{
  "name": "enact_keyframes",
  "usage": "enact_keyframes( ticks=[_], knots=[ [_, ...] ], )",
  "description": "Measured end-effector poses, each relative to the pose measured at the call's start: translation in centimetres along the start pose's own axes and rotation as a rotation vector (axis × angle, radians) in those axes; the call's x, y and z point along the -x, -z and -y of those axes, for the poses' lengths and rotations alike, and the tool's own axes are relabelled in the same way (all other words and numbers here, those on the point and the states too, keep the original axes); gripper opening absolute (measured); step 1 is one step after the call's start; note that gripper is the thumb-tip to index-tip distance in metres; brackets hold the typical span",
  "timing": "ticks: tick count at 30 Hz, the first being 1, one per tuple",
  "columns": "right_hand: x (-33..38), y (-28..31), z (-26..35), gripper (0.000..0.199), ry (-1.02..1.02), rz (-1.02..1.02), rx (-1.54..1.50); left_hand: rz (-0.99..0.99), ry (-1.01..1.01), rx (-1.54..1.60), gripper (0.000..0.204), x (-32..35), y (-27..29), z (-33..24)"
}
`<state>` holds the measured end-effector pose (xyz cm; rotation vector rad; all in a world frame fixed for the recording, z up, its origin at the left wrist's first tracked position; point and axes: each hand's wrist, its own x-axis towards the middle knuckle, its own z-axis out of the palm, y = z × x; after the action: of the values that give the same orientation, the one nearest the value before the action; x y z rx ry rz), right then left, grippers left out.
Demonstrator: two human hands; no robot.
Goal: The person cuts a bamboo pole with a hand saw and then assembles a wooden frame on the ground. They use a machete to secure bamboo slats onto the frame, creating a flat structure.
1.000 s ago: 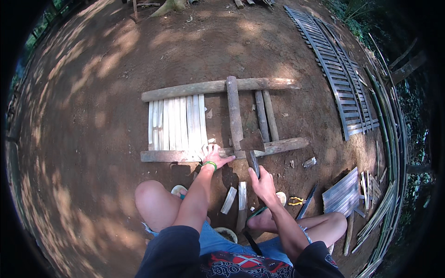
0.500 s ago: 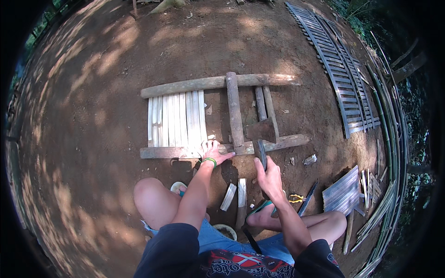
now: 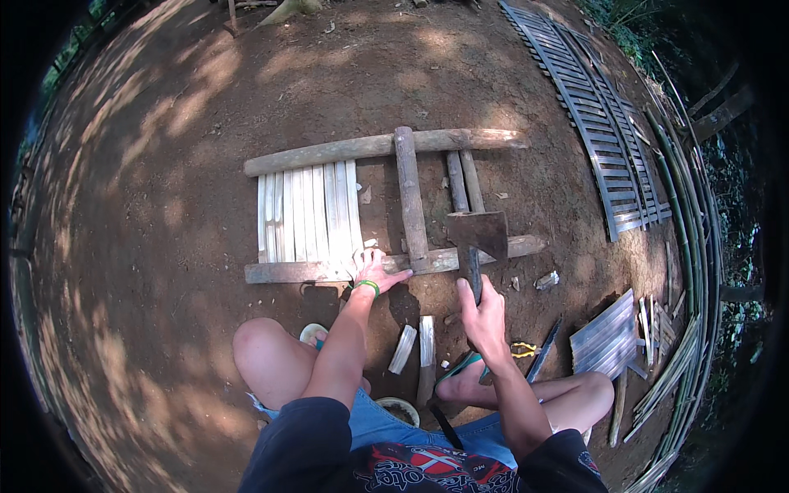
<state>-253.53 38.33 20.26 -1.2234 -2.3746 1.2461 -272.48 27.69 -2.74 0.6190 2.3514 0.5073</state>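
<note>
Squatting on bare dirt ground [image 3: 164, 164]. Right hand [image 3: 485, 312] wrapped tight around the handle of a hatchet [image 3: 477, 238], blade raised over the near wooden rail [image 3: 329, 269]. Left hand [image 3: 374, 269] pressed flat, fingers spread, on that rail beside the pale bamboo slats [image 3: 306, 212]. Probably head-heavy, rigid, sharp at the edge; best held low on the handle, well clear of the blade. Slats likely light, stiff, prone to splitting. Slatted panel [image 3: 600, 123] lying toward the far right.
</note>
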Motion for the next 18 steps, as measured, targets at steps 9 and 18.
enact_keyframes(
  ticks=[9, 18],
  knots=[
    [0.3, -4.6, -8.9, 0.045, -0.093, 0.12, 0.302, 0.089, -0.019, 0.06, 0.114, 0.8, -1.0, -1.9],
    [0.2, 2.1, 6.2, 0.018, 0.304, -0.2, -0.28, 0.089, -0.079, -0.061, 0.107, -0.5, -1.1, 2.0]
  ],
)
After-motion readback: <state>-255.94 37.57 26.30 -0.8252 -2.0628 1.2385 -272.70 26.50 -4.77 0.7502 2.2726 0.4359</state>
